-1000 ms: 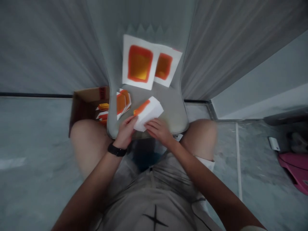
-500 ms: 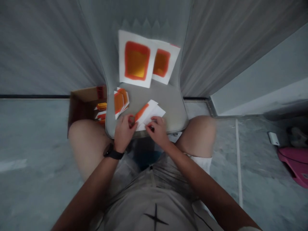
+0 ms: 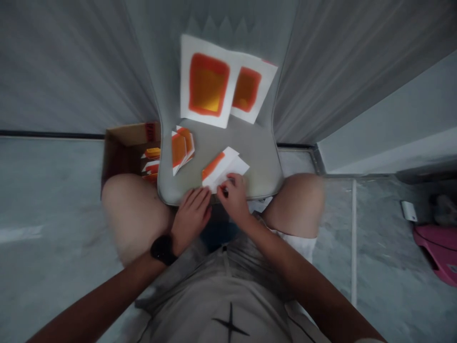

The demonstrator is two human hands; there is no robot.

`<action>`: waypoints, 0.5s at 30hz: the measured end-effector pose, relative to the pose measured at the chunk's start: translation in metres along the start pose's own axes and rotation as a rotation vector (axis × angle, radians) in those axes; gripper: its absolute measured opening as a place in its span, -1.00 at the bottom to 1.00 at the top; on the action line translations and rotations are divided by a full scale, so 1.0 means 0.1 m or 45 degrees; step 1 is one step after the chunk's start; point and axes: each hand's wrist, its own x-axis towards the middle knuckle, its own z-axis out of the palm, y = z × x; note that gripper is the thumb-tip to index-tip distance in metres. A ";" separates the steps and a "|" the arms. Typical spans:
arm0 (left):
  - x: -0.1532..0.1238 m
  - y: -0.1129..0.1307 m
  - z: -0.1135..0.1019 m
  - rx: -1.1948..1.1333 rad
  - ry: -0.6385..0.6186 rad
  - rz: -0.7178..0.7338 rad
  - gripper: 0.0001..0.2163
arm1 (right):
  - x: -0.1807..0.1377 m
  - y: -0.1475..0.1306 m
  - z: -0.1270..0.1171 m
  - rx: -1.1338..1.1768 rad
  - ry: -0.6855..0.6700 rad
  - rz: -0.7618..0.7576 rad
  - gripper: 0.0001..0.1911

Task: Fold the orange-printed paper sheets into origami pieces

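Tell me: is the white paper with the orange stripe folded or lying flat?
Folded: the white paper shows layered, offset edges, held by the right hand.

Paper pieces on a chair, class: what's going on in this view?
A seated person's right hand has its fingers on a folded white paper piece with an orange edge, lying on a grey chair seat. The left hand rests open beside it. A small stack of similar folded pieces sits nearby, two orange-printed sheets lie against the backrest, and a cardboard box holds more pieces.

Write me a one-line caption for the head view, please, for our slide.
Right hand pinches white-and-orange paper on a grey chair seat; left hand lies beside it.
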 end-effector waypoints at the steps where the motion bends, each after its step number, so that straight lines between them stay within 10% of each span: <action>1: -0.03 0.03 0.02 0.022 -0.027 0.002 -0.52 | 0.00 0.00 0.00 -0.009 -0.004 0.008 -0.88; 15: -0.13 0.08 0.18 0.093 -0.090 -0.008 -0.42 | -0.46 0.02 -0.17 -0.333 -0.291 -0.297 -0.43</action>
